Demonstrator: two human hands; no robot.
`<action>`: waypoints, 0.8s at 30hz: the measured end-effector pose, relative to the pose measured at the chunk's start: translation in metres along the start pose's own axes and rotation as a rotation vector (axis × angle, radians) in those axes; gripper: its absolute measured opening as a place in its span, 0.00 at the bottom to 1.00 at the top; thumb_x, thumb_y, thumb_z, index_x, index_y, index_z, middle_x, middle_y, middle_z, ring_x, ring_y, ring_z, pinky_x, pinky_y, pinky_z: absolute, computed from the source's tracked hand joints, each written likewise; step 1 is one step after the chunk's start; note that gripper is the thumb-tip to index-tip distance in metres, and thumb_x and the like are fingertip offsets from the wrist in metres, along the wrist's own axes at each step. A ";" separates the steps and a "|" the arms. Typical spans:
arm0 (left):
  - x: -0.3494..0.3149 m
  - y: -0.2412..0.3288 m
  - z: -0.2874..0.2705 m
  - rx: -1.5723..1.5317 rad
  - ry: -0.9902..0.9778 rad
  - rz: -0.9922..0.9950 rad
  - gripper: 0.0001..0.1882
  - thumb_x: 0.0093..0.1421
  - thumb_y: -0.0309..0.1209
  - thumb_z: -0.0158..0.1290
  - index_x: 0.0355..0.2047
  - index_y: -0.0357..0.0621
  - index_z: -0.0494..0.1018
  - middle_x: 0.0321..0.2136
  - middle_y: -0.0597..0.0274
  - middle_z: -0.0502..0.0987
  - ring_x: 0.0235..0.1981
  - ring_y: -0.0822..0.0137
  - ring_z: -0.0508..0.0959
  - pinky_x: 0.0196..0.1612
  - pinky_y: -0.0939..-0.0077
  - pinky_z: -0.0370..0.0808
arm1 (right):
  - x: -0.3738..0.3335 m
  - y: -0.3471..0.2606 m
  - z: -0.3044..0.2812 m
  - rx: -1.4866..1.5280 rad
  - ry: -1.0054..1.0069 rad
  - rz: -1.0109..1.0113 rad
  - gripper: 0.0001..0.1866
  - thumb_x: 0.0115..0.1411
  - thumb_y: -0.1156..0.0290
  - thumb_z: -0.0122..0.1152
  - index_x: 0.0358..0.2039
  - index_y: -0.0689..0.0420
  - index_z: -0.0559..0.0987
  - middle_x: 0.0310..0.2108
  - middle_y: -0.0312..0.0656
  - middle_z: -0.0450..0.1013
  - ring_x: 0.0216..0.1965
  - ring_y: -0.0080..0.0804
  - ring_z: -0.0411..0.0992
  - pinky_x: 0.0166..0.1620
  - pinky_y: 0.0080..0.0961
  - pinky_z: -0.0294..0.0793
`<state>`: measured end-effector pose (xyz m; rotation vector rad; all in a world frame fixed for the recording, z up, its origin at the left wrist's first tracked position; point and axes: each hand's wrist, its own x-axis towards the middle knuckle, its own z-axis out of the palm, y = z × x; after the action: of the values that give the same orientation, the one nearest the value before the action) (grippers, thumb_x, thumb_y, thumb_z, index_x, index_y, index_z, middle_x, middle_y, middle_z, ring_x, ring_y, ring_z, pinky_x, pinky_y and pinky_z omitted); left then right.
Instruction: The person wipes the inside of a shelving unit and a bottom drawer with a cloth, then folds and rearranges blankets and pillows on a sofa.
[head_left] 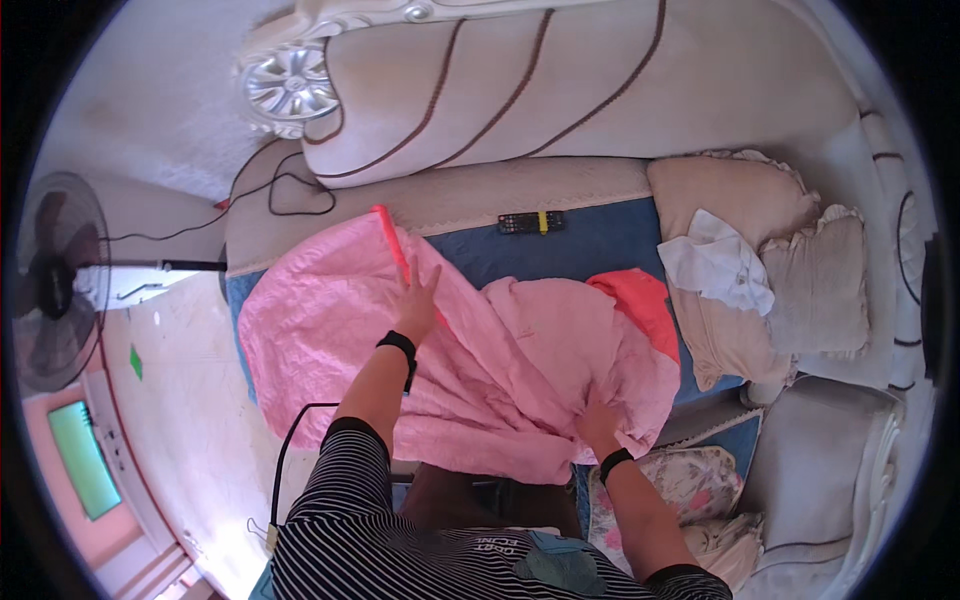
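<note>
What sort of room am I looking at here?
Probably a living room in a home: there is a long padded sofa, a standing fan and a lit green screen, perhaps a television.

From here I see the person's two arms reaching out. The left hand is farther, its fingers spread. The right hand is closer in, its fingers hard to see.
</note>
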<state>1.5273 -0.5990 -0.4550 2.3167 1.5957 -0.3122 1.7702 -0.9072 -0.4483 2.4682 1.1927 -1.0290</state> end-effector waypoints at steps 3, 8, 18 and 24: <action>0.013 -0.034 0.025 0.077 0.032 0.116 0.25 0.50 0.27 0.44 0.50 0.60 0.63 0.61 0.56 0.38 0.61 0.47 0.41 0.52 0.33 0.48 | -0.001 0.016 0.016 0.198 -0.020 -0.120 0.33 0.43 0.63 0.56 0.52 0.56 0.62 0.43 0.55 0.67 0.45 0.51 0.65 0.47 0.47 0.62; -0.006 -0.043 0.034 0.270 -0.203 0.210 0.11 0.52 0.29 0.43 0.35 0.49 0.72 0.50 0.51 0.64 0.55 0.53 0.59 0.51 0.41 0.57 | -0.043 0.051 0.007 0.464 0.015 -0.243 0.20 0.45 0.69 0.53 0.42 0.57 0.72 0.41 0.54 0.67 0.43 0.52 0.65 0.44 0.37 0.66; -0.167 0.001 0.070 -1.200 -0.245 -0.487 0.16 0.56 0.39 0.39 0.30 0.39 0.70 0.18 0.64 0.69 0.21 0.67 0.70 0.25 0.71 0.68 | -0.009 -0.002 0.017 0.499 0.086 -0.291 0.42 0.46 0.65 0.60 0.58 0.58 0.49 0.55 0.53 0.54 0.55 0.51 0.53 0.56 0.34 0.54; -0.223 0.060 0.064 -1.615 -0.779 0.036 0.13 0.54 0.37 0.45 0.31 0.39 0.67 0.23 0.52 0.72 0.25 0.56 0.73 0.27 0.65 0.69 | -0.085 -0.107 -0.016 0.966 -0.328 -0.718 0.39 0.49 0.64 0.56 0.58 0.59 0.49 0.55 0.53 0.55 0.57 0.43 0.53 0.59 0.31 0.48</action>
<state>1.5038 -0.8362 -0.4284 0.7726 0.7544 0.1091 1.6610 -0.8816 -0.3685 2.2135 1.7927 -2.5941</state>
